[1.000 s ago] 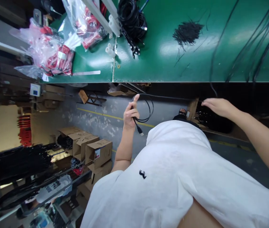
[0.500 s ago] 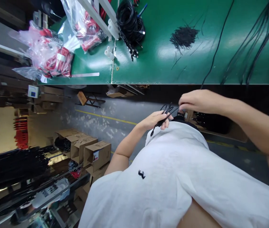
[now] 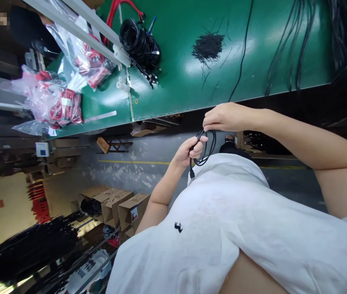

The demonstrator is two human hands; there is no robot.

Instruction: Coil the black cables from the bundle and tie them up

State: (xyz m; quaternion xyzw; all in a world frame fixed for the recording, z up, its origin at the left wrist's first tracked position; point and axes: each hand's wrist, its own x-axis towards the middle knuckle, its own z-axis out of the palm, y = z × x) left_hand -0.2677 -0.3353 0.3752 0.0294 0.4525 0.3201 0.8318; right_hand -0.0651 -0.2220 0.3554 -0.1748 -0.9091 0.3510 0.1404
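In front of the white shirt, a black cable [image 3: 213, 147] hangs in loose loops between my hands. My left hand [image 3: 191, 151] has its fingers curled round the cable's loops. A plug end [image 3: 192, 174] dangles below that hand. Just above and to the right, my right hand [image 3: 222, 116] pinches the same cable at the top of the loops. A black strand [image 3: 243, 61] runs over the green table [image 3: 173, 90] down to its edge near my right hand; whether it joins the held cable is hidden.
A pile of short black ties [image 3: 208, 47] lies on the table. Coiled black cables [image 3: 139, 45] sit left of it, beside bagged red cables [image 3: 66, 104] and white posts [image 3: 78, 34]. Long black cables [image 3: 302, 45] drape over the right edge. Cardboard boxes [image 3: 130, 210] stand on the floor.
Both hands have moved left in view and closer together. The cable, earlier a tight bunch with a stretch pulled toward my right hand, now shows wider loops. The view has tilted and shifted.
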